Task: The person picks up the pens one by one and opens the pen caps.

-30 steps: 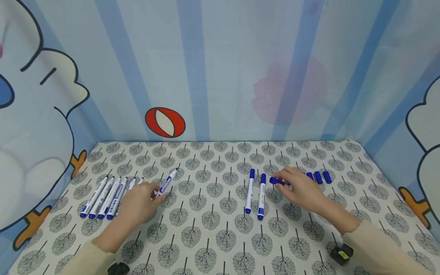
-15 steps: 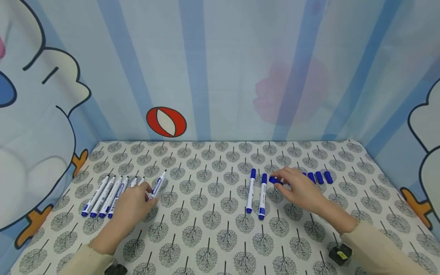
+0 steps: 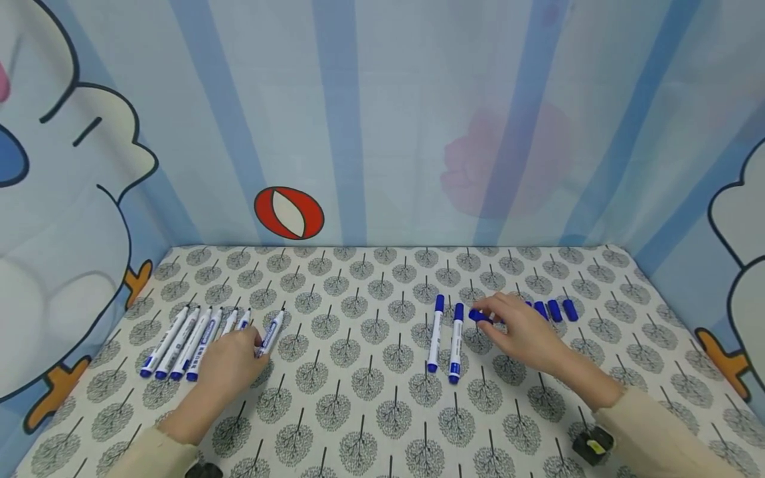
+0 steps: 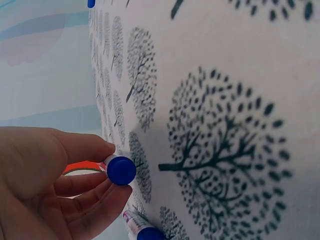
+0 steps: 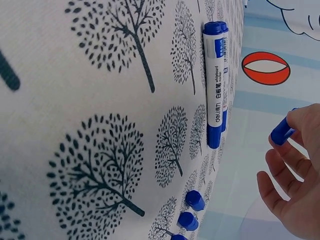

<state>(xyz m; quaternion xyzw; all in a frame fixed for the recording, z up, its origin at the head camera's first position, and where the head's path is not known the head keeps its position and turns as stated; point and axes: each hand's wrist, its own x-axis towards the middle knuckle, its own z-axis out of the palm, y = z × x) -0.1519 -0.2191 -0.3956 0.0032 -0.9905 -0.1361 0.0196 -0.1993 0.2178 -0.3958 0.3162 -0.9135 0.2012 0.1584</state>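
My left hand (image 3: 233, 362) pinches an uncapped whiteboard marker (image 3: 273, 332) between thumb and fingers, its dark tip pointing away from me. In the left wrist view the blue end (image 4: 121, 170) of this marker faces the camera. Beside that hand lies a row of several uncapped markers (image 3: 192, 340), partly hidden behind the hand. On the right side, my right hand (image 3: 522, 332) pinches a small blue marker cap (image 3: 477, 315) with thumb and fingertip; the right wrist view shows the cap (image 5: 283, 132) above the cloth.
Two capped markers (image 3: 436, 333) lie side by side just left of my right hand. Several loose blue caps (image 3: 555, 310) form a row behind that hand. A tree-patterned cloth (image 3: 340, 425) covers the table, and a printed curtain (image 3: 382, 133) rises at its back edge.
My left hand has moved left and slightly down with its marker, to the right end of the row of uncapped markers. The right hand stays almost still with the cap.
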